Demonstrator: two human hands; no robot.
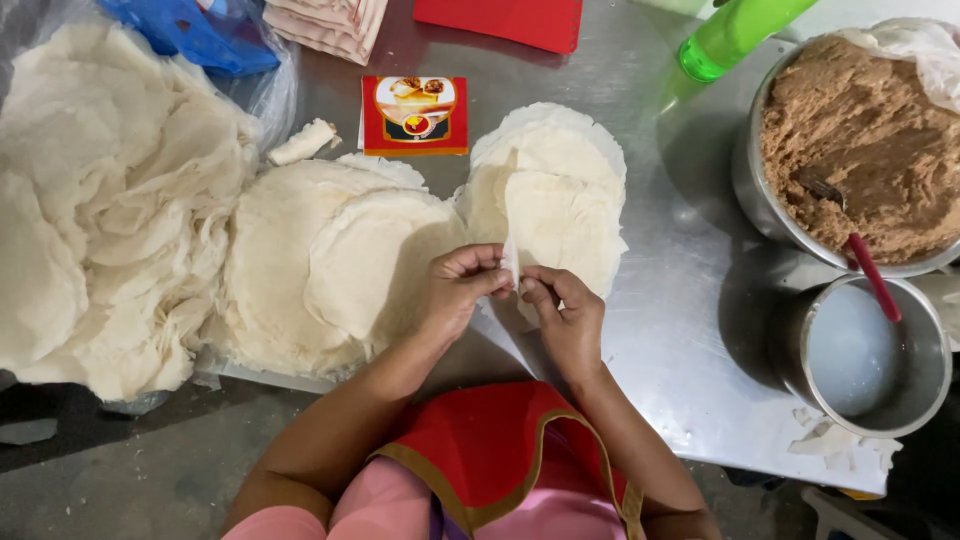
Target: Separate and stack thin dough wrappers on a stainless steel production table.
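Left hand (458,290) and right hand (565,315): fingers pinching edge of thin white round pastry sheet (550,215); fingertips partly hidden. Red-handled spoon (868,268): bowl buried in brown filling (860,150).

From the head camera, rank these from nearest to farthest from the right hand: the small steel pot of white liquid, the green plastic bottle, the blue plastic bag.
From the right hand:
1. Small steel pot of white liquid, to its right, near the table edge.
2. Green plastic bottle, far side, right.
3. Blue plastic bag, far left corner.

a square red-and-yellow card (414,116) lies flat on the table (680,330), above the wrapper stacks (330,260).
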